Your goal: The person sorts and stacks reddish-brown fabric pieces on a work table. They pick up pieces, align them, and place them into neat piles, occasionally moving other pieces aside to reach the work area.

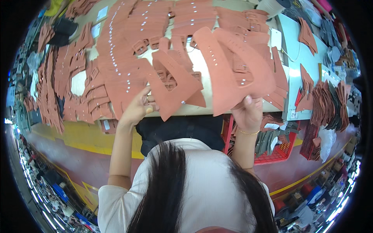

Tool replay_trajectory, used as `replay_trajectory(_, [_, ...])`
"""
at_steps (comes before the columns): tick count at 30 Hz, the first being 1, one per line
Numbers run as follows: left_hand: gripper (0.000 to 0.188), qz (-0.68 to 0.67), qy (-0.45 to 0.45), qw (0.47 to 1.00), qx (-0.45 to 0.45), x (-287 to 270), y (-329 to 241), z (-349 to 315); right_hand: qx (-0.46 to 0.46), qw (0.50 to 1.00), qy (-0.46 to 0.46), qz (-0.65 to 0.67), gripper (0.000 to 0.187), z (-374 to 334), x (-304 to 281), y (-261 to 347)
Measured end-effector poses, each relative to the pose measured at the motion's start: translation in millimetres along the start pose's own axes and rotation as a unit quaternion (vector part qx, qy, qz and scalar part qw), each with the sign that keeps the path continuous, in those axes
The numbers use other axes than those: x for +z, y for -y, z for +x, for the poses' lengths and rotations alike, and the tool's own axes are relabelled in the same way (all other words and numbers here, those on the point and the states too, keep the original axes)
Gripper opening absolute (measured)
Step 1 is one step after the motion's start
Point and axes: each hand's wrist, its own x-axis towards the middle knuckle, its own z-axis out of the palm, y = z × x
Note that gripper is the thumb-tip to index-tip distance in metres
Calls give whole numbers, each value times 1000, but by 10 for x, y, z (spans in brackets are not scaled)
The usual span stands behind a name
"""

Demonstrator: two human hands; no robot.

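Note:
My right hand (248,112) is closed on the lower edge of a large terracotta leather cut piece (226,96), thumb on top. This piece has two long arms around an open gap, with small holes along them. My left hand (140,107) has its fingers curled at the left edge of a smaller, V-shaped leather cut piece (176,94) of the same colour. Its fingertips are partly hidden by that edge. Both pieces are tilted up over the near edge of the table, side by side and apart.
Overlapping rows of terracotta leather parts (116,58) cover much of the table, some with buckle-shaped ends (140,47). A pale blue board (293,58) lies at the right. Below it, a red basket (278,152) holds dark green and terracotta pieces. A white cone (270,7) stands at the back.

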Motion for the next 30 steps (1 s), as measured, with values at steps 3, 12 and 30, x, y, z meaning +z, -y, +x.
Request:
replay_trajectory(3, [68,1,13,1000,-15,-229,361,138,-32,999,2,6,36,113,197,-29])
replay_trajectory(12, [51,-112,54,989,-76,-467,550,321,150,987,21,58,28,-160,119,-841])
replay_trajectory(30, [88,-384,128,912,-61,-384,636,305,338,934,-119,-1,35,-286,-83,-1266])
